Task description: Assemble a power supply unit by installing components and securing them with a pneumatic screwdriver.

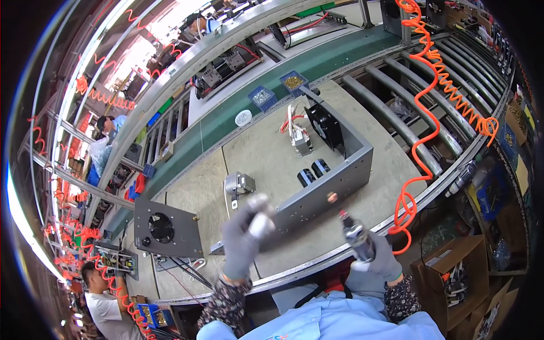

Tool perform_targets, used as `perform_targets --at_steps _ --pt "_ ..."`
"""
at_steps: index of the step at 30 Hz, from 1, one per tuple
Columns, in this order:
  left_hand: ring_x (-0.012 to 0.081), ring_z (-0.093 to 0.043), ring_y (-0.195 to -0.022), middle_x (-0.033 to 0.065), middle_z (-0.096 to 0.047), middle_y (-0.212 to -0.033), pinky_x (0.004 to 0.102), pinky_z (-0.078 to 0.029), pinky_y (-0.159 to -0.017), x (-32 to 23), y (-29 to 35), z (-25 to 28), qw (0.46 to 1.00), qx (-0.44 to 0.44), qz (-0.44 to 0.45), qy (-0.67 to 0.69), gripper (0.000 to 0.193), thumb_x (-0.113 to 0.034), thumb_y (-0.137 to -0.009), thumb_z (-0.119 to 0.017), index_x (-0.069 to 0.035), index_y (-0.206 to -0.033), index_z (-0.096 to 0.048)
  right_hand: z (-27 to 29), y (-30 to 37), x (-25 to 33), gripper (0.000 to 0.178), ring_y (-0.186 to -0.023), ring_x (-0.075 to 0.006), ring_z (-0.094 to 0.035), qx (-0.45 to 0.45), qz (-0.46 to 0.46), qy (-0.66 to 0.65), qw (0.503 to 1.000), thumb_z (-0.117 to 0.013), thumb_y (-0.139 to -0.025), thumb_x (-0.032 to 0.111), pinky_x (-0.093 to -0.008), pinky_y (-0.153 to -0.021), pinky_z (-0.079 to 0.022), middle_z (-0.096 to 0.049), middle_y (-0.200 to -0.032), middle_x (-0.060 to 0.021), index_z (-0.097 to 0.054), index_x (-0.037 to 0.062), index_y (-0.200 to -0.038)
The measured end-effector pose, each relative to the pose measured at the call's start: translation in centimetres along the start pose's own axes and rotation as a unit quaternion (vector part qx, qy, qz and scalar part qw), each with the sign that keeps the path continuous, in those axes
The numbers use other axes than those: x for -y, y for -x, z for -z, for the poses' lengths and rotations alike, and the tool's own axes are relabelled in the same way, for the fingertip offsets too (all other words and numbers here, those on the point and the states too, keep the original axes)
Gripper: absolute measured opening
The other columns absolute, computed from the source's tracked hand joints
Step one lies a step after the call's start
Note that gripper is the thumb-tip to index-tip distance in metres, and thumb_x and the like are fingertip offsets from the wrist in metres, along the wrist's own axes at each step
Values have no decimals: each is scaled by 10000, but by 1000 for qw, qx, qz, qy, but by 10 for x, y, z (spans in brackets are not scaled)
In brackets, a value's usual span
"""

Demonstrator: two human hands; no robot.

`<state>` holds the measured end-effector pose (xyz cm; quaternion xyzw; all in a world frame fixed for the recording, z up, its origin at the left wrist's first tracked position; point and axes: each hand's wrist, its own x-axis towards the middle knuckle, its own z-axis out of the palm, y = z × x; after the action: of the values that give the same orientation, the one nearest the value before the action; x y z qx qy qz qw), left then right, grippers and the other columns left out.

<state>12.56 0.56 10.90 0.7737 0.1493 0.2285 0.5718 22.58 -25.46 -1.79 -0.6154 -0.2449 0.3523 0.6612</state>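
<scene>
Apparently, the metal case [323,195] has its fan [325,127] fitted but remains uncovered; the right hand [383,258] grips a screwdriver [357,239], the left hand [241,234] half-curls, contents unclear.

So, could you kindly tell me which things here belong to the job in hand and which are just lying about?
Probably the job's:
dark handheld tool in the grey-gloved right hand;
grey metal chassis;
black framed fan.

Seemingly lying about:
open brown cardboard box;
round white dish-like item.
</scene>
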Motion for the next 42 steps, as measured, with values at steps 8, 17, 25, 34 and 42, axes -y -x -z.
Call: perform_targets --at_steps 8,17,25,34,42 --pt "248 -647 -764 147 -667 -858 339 -495 -687 73 -228 -27 941 -20 -28 -337 396 -268 -722 -703 4 -1004 -642 36 -26 -44 424 -640 -80 -494 -199 94 -50 974 -731 -633 186 -244 -600 -431 -525 -729 13 -530 35 -975" --pt "343 -610 -933 195 -637 -968 432 -487 -788 142 -268 -65 855 9 85 -511 377 -346 -714 -686 -54 -948 -638 40 -36 -60 376 -649 -77 -485 -223 56 -69 971 -700 -651 160 -235 -604 -420 -508 -744 19 -527 53 -966" --pt "268 -589 -620 133 -633 -736 354 -453 -562 161 -289 -25 982 -108 73 -138 200 -143 -738 -599 -14 -878 -658 49 -41 -66 344 -651 -93 -523 -239 57 -105 964 -676 -651 128 -250 -607 -448 -532 -755 1 -526 40 -948" --pt "172 -596 -664 22 -573 -688 322 -482 -575 166 -314 41 866 241 -214 -381 115 -137 -831 -620 -27 -796 -633 45 -46 -69 353 -668 -100 -533 -214 52 -96 971 -679 -655 104 -253 -614 -454 -538 -773 -6 -524 40 -966" --pt "207 -650 -627 139 -641 -772 265 -487 -436 100 -277 14 953 202 182 -135 252 -10 -827 -564 68 -1066 -582 51 -42 -66 333 -669 -109 -539 -215 63 -102 969 -667 -675 93 -253 -606 -470 -535 -772 -19 -520 28 -966"
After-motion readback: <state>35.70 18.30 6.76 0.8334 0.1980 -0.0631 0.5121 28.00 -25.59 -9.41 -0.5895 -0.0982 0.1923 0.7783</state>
